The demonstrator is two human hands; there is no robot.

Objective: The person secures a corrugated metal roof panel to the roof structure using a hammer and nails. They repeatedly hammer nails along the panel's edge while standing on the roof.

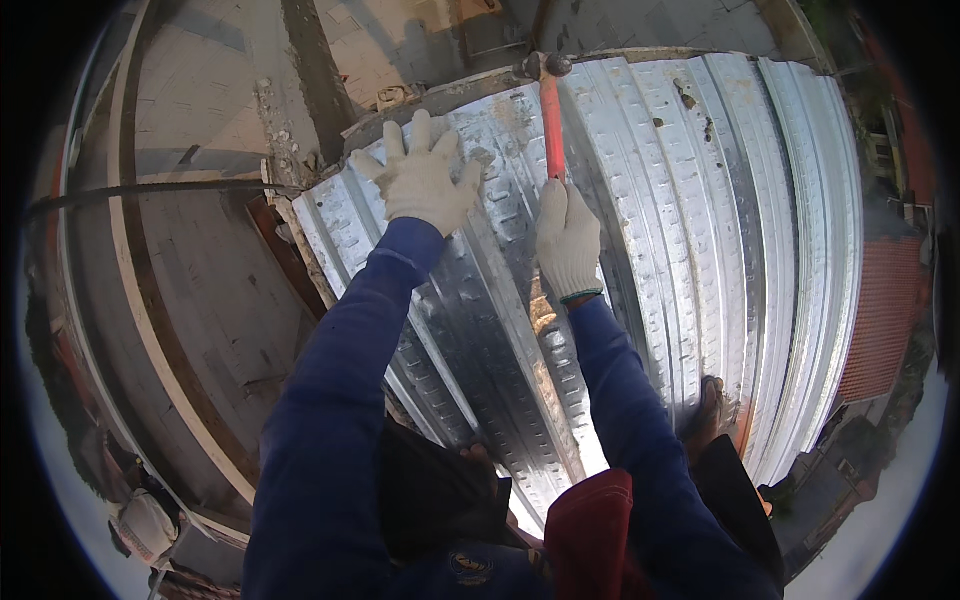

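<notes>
Dark red cloth point(590, 525) nearest the camera, cut off at the lower rim. Blue sleeves point(325, 375) hide part of the ribbed metal sheets point(665, 200). Left hand point(425, 180), gloved, lies spread on the metal near its far left corner, grasping nothing. Right hand point(568, 240), gloved, grips the hammer point(553, 125) by its red handle; fingertips underneath not visible. Hammer head sits over the sheets' far edge; contact cannot be told. One foot point(706, 410) shows partly, trousers covering the rest. Bare ribs extend rightward from the hammer; leftward, past the edge, a long wooden beam point(124, 225).
</notes>
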